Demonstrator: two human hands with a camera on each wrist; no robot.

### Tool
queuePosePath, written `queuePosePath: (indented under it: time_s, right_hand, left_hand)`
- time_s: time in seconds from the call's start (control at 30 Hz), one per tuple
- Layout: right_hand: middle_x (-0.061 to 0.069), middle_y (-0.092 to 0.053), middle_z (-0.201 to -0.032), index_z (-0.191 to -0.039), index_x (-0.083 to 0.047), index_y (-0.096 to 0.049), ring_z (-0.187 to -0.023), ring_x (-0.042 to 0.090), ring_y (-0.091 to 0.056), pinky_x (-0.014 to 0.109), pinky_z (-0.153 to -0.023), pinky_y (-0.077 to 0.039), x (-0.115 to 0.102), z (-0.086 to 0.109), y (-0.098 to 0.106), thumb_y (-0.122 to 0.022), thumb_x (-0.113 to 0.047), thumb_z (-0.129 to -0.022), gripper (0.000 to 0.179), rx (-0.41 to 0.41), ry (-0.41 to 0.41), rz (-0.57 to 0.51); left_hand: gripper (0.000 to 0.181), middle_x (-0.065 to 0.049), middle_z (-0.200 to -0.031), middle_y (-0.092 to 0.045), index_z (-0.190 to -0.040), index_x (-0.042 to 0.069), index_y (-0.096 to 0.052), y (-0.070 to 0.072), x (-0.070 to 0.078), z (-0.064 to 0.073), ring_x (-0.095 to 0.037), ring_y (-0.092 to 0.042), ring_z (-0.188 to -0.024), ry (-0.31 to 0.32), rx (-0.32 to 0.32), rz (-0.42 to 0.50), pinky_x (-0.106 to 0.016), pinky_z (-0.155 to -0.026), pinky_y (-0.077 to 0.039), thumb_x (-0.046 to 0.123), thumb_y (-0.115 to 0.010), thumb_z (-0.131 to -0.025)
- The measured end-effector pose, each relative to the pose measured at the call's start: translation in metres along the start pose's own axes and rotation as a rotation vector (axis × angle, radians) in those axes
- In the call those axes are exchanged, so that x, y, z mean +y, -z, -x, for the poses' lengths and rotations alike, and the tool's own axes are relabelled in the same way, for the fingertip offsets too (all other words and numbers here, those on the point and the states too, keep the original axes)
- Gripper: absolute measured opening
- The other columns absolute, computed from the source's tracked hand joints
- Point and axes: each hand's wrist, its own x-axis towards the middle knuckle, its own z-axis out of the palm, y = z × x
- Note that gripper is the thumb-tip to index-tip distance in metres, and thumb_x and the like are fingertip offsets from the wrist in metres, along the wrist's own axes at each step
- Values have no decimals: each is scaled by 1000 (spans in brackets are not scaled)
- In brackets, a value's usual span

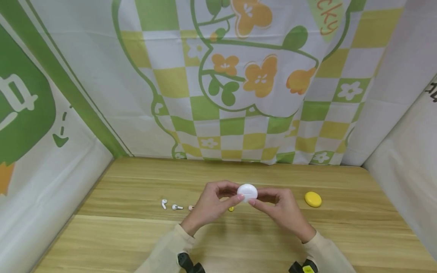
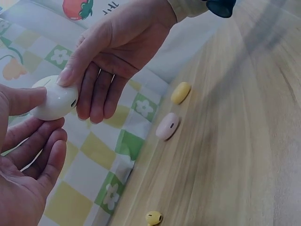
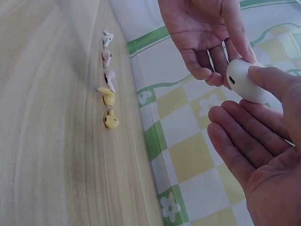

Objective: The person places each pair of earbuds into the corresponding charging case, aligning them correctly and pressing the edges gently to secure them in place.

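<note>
White earbuds (image 1: 164, 204) lie leftmost on the wooden surface (image 1: 129, 237); the left hand (image 1: 212, 201) pinches in its grip a white case (image 1: 247, 191) held above it; the right hand (image 1: 286, 211) pinches the case's other side; a yellow case (image 1: 313, 199) lies rightmost.

Wooden table (image 1: 102, 242) with streaked grain, backed by a hanging cloth (image 1: 239, 84) of green, yellow and white checks, printed with orange flowers (image 1: 261, 87) and green leaves (image 1: 228, 96). White walls on both sides: the left wall (image 1: 71, 167) bears a large green shape (image 1: 20, 129) and a dashed arrow (image 1: 60, 141), the right wall (image 1: 406, 163) dark lettering (image 1: 431, 91). Soft light throughout
</note>
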Motion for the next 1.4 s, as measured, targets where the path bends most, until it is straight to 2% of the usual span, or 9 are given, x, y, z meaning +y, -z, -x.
queuePosePath:
  time_s: [0.17,0.3,0.47,0.6,0.8,1.03,1.17,1.3,1.4]
  right_hand:
    - [5,-77,-103,-106,-4,-78,-95,18,-73,32,-82,-59,1,0,0,-78,-12,-91,17,0,5,-61]
    - [6,-77,-103,-106,-3,-78,-94,18,-73,31,-80,-59,1,1,1,-78,-12,-91,18,12,-5,-69]
    - [9,-76,-104,-110,0,-77,-95,19,-73,33,-79,-60,0,1,1,-77,-9,-91,20,30,0,-100]
    - [10,-76,-104,-110,1,-76,-94,19,-74,33,-78,-61,-1,2,2,-77,-9,-91,21,34,-7,-114]
    - [10,-76,-103,-110,0,-76,-93,22,-74,34,-78,-61,-1,2,1,-76,-9,-92,20,23,-4,-128]
    - [10,-76,-103,-107,0,-77,-93,21,-74,33,-77,-61,-1,2,-1,-77,-9,-92,18,13,-8,-136]
    - [10,-76,-104,-108,0,-77,-93,20,-74,33,-78,-60,0,2,-1,-76,-9,-92,18,3,-7,-138]
    - [10,-76,-104,-107,0,-77,-94,21,-74,33,-78,-60,0,2,-2,-76,-8,-92,18,-4,-4,-136]
    - [10,-76,-103,-108,0,-77,-94,21,-74,33,-79,-60,0,2,-2,-76,-8,-92,18,-5,-7,-133]
  left_hand:
    - [19,-7,-101,-74,-110,2,-74,-1,1,0,-18,-68,-89,-8,7,-56,-36,-85,-56,11,-75,-93]
    - [20,-4,-101,-74,-110,5,-75,-1,1,0,-16,-68,-88,-4,17,-114,-31,-83,-56,16,-76,-93]
    - [20,6,-100,-74,-110,13,-75,-1,1,2,-12,-68,-90,1,34,-187,-32,-84,-56,24,-76,-93]
    - [20,12,-103,-74,-110,17,-76,0,1,3,-13,-68,-96,-47,74,-261,-36,-87,-55,28,-77,-93]
    - [26,9,-108,-73,-113,15,-75,-1,3,-1,-14,-66,-104,-163,115,-360,-38,-90,-54,33,-74,-95]
    - [17,8,-103,-73,-105,14,-77,-3,5,-4,-11,-65,-101,-193,97,-348,-42,-90,-55,28,-75,-95]
    - [16,9,-101,-73,-103,14,-77,-4,7,-5,-11,-66,-98,-152,94,-333,-38,-88,-54,27,-75,-95]
    - [16,9,-99,-73,-101,14,-77,-4,9,-5,-12,-66,-96,-107,88,-294,-38,-87,-53,28,-74,-95]
    - [16,7,-99,-73,-101,14,-77,-5,11,-4,-13,-66,-96,-100,86,-279,-39,-86,-53,29,-73,-96]
